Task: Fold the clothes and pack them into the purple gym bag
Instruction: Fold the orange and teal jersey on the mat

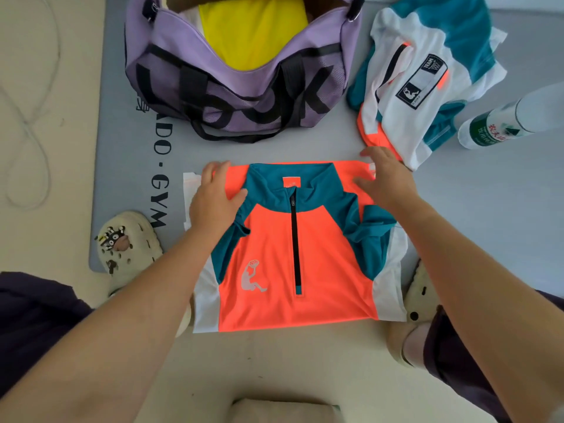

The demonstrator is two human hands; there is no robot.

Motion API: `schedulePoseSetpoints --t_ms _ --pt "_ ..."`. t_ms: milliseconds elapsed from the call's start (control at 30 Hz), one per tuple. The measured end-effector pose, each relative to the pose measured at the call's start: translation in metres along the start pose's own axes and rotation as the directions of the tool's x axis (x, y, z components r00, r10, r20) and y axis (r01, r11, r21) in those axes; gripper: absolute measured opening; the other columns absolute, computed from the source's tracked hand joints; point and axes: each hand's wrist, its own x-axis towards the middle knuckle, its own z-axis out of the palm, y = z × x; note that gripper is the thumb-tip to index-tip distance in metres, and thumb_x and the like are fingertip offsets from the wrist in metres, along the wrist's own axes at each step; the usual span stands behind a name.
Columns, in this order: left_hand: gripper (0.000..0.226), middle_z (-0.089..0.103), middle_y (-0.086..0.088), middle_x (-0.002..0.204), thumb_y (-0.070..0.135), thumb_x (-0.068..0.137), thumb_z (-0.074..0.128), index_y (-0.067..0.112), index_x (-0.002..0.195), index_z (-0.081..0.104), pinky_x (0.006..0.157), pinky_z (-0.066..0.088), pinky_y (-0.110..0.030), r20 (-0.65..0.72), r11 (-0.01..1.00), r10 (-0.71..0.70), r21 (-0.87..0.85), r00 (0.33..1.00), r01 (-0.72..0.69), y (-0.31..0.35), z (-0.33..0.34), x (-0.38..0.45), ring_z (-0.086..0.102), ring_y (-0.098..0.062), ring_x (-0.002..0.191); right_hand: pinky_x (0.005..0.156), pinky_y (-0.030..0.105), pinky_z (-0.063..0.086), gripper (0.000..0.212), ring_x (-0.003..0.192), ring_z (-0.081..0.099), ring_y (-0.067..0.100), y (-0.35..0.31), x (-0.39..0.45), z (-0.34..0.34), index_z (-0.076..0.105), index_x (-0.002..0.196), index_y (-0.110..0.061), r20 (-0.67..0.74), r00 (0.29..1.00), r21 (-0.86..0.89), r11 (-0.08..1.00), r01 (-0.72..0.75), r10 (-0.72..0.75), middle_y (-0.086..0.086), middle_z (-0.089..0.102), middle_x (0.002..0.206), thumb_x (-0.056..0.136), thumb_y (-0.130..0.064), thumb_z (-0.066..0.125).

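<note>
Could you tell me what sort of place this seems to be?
Probably a gym or home workout corner: a grey exercise mat printed with "GYM" lies on the floor, with an open purple gym bag and a water bottle on it.

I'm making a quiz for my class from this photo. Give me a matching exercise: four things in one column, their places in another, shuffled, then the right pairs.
Things:
1. yellow garment
2. orange half-zip top
3. white and teal garment
4. water bottle

Places:
A. lying at the right edge of the frame
B. under both hands
C. inside the purple gym bag
D. crumpled to the right of the bag

Pairs: 1-C, 2-B, 3-D, 4-A
</note>
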Motion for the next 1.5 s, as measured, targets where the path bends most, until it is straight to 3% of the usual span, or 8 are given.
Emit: schedulePoseSetpoints --t_ms 300,500,800,967,1067,1233,1333,1500 --pt "0.023 0.052 -0.01 0.102 0.038 0.085 0.068 0.015 0.085 0.065 0.076 0.044 -0.034 0.191 0.986 -0.115 0.144 0.975 0.088 -0.01 -0.017 0.035 0.057 -0.028 0.086 0.08 0.043 0.046 0.021 0.101 0.056 0.038 -0.001 0.008 -0.004 0.065 0.106 -0.007 0.125 0.985 -0.184 0.979 -0.09 0.114 0.017 0.051 0.116 0.086 -0.015 0.065" --pt "0.011 0.067 -0.011 0.061 0.02 0.087 0.068 0.014 0.084 0.06 0.061 0.058 -0.038 0.279 0.975 -0.096 -0.168 0.955 0.147 -0.012 -0.032 0.045 0.066 -0.019 0.048 0.066 0.033 0.044 0.019 0.078 0.059 0.032 -0.002 0.012 -0.025 0.052 0.085 -0.014 0.174 0.983 -0.061 0.997 -0.051 0.061 0.002 0.053 0.076 0.082 -0.015 0.071" --pt "0.044 0.052 -0.011 0.132 0.02 0.086 0.06 0.017 0.129 0.055 0.095 0.044 -0.041 -0.112 0.982 0.158 -0.083 0.981 -0.167 0.024 -0.031 0.046 0.053 -0.03 0.115 0.074 0.032 0.043 0.023 0.088 0.059 0.024 -0.011 0.009 -0.029 0.051 0.108 -0.01 -0.323 0.936 0.215 0.974 -0.067 0.136 0.005 0.061 0.107 0.088 -0.019 0.059" --pt "0.039 0.055 -0.011 0.126 0.023 0.083 0.061 0.013 0.121 0.063 0.093 0.043 -0.046 0.077 0.9 0.423 0.083 0.903 -0.428 0.064 0.012 -0.021 0.052 -0.033 0.113 0.084 0.032 0.046 0.035 0.093 0.061 0.019 -0.006 -0.023 -0.005 0.062 0.101 -0.014 0.131 0.991 0.131 0.991 -0.037 0.02 -0.001 0.067 0.098 0.076 -0.03 0.079" --pt "0.051 0.039 -0.007 0.149 0.035 0.09 0.058 0.021 0.138 0.052 0.106 0.035 -0.043 0.357 0.919 0.334 0.08 0.872 -0.385 0.076 0.044 -0.056 0.035 -0.027 0.135 0.086 0.033 0.033 0.044 0.104 0.057 0.021 -0.001 -0.033 0.006 0.06 0.111 -0.019 0.141 0.989 -0.085 0.994 0.065 -0.053 -0.003 0.066 0.108 0.074 -0.035 0.077" --pt "0.06 0.02 -0.003 0.161 0.039 0.092 0.057 0.022 0.147 0.04 0.114 0.029 -0.042 0.402 0.962 0.235 0.032 0.885 -0.271 0.078 0.056 -0.068 0.014 -0.021 0.146 0.086 0.035 0.032 0.014 0.102 0.055 0.029 0.017 -0.034 -0.011 0.062 0.09 -0.02 0.223 0.972 -0.395 0.918 0.024 0.071 0.002 0.06 0.087 0.087 -0.033 0.058" --pt "0.06 0.021 -0.002 0.159 0.039 0.092 0.057 0.028 0.148 0.037 0.114 0.025 -0.039 0.41 0.98 0.19 -0.021 0.892 -0.199 0.084 0.055 -0.065 0.013 -0.02 0.145 0.069 0.036 0.037 0.041 0.08 0.053 0.028 0.031 -0.031 -0.032 0.052 0.063 -0.008 0.319 0.936 -0.224 0.971 -0.08 0.15 0.011 0.052 0.072 0.087 -0.04 0.061" --pt "0.067 0.014 -0.006 0.159 0.053 0.089 0.055 0.037 0.149 0.031 0.115 0.027 -0.043 0.432 0.97 0.148 0.113 0.89 -0.216 0.092 0.063 -0.064 0.01 -0.027 0.144 0.067 0.03 0.04 0.04 0.074 0.049 0.016 0.049 -0.035 -0.053 0.07 0.091 0.001 0.306 0.915 0.254 0.903 -0.346 0.264 0.009 0.054 0.079 0.079 -0.036 0.072"
